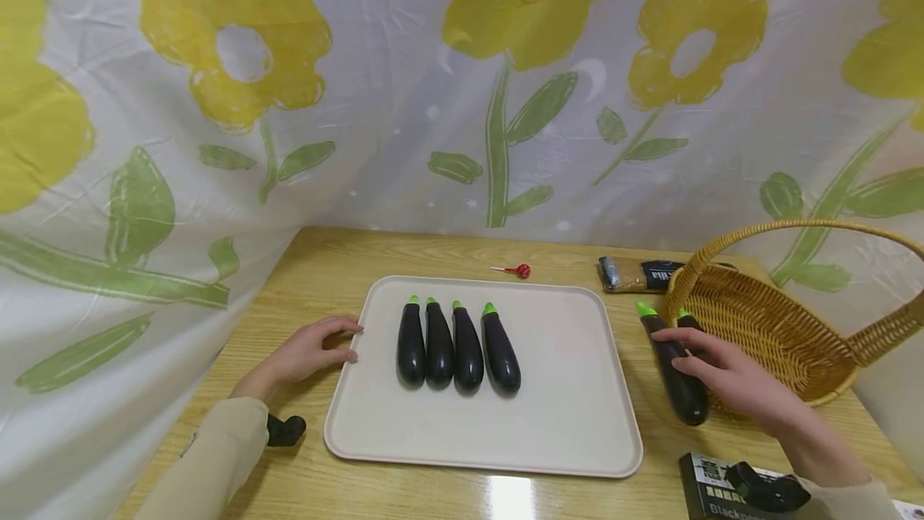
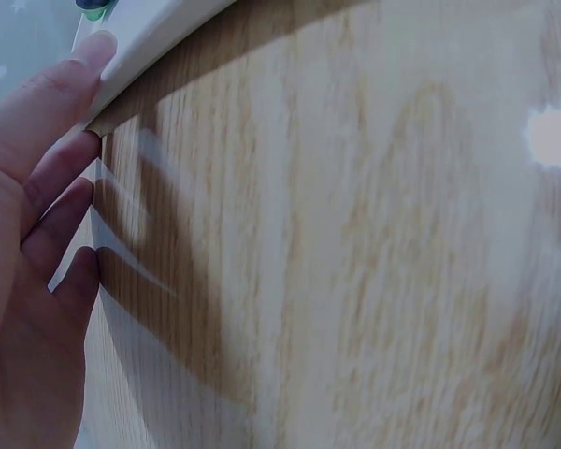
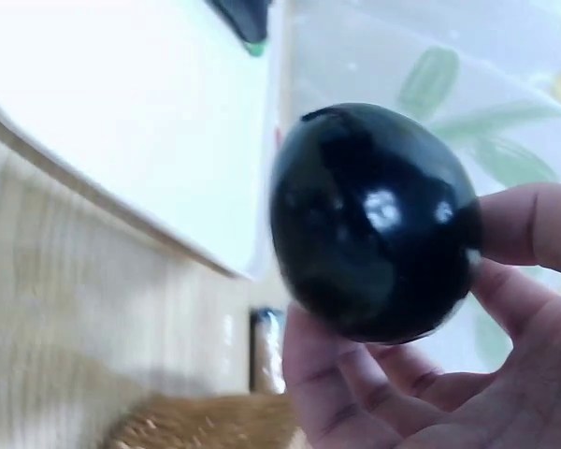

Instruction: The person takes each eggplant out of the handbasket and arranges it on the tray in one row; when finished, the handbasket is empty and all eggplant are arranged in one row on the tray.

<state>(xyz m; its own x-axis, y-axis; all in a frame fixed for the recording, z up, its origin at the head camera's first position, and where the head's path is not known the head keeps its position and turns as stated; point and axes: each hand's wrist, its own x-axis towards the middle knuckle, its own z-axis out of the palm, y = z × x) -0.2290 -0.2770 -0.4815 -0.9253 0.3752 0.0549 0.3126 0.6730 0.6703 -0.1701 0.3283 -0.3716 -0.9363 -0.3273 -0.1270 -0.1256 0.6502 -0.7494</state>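
My right hand point(image 1: 736, 379) grips a dark eggplant point(image 1: 682, 392) with a bright green stem, between the tray and the basket. In the right wrist view its rounded end point(image 3: 374, 224) faces the camera, with thumb and fingers around it. Another eggplant point(image 1: 687, 319) shows partly behind the hand, at the basket's near left side; the hand hides the rest of it. Several eggplants point(image 1: 468, 351) lie side by side on the white tray point(image 1: 570, 424), stems pointing away. At the tray's left edge, my left hand point(image 1: 310, 351) rests with loosely bent fingers, its thumb point(image 2: 95, 51) against the rim.
A wicker basket point(image 1: 830, 343) with a tall handle stands on the right. Behind the tray lie a red lollipop point(image 1: 523, 270) and a plastic packet point(image 1: 628, 274). A black box point(image 1: 711, 488) sits at the front right. A flowered cloth point(image 1: 390, 103) hangs behind the wooden table point(image 1: 303, 287).
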